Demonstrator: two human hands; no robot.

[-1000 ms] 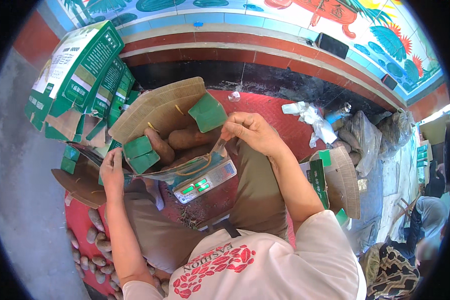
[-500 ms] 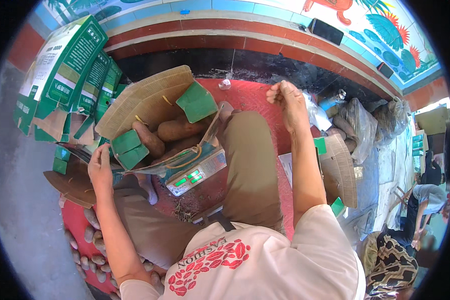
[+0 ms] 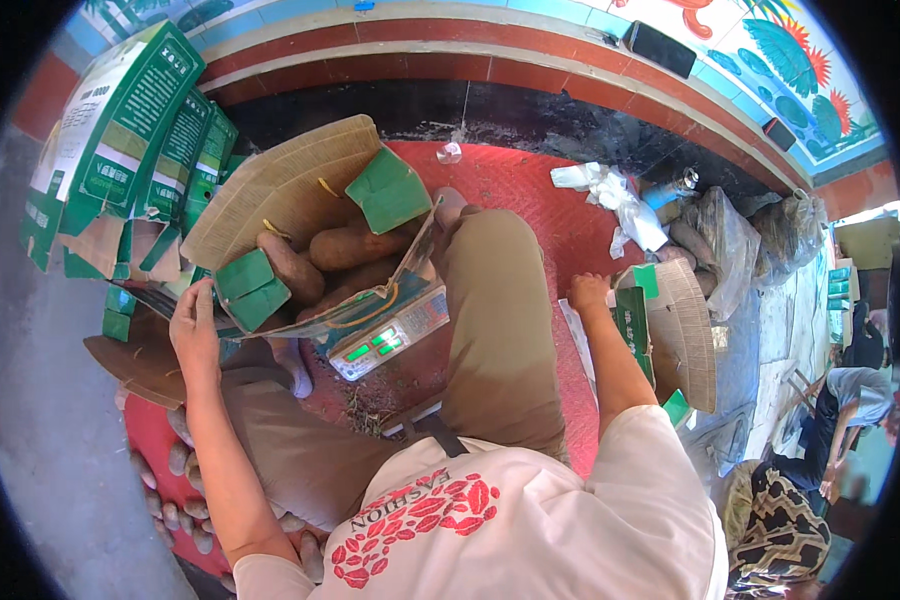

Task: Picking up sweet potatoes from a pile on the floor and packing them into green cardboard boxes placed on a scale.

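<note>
Head view: compared with half a second ago, the right hand [image 3: 590,292] has come down from its raised place above the red mat [image 3: 510,175] to the far left corner of a second open carton [image 3: 682,335], near the mat's right side. A full second ago it was at the right corner of the first carton [image 3: 280,165]. The left hand [image 3: 192,325] has stayed at that first carton's left corner, and the brown tubers [image 3: 353,247] lie inside as they did, against the far wall and along the near edge.

The right forearm reaches out past the right knee, wrist bent down, fingers curled and pointing away from the body; what they close on, if anything, cannot be told. The left forearm rises steeply, with fingers upright and thumb near them beside a green flap [image 3: 252,290]; whether they pinch the board or only rest against it cannot be told.

A scale [image 3: 420,322] shows its lit panel below the carton's near edge. Loose tubers [image 3: 175,517] lie at the mat's near left edge.
</note>
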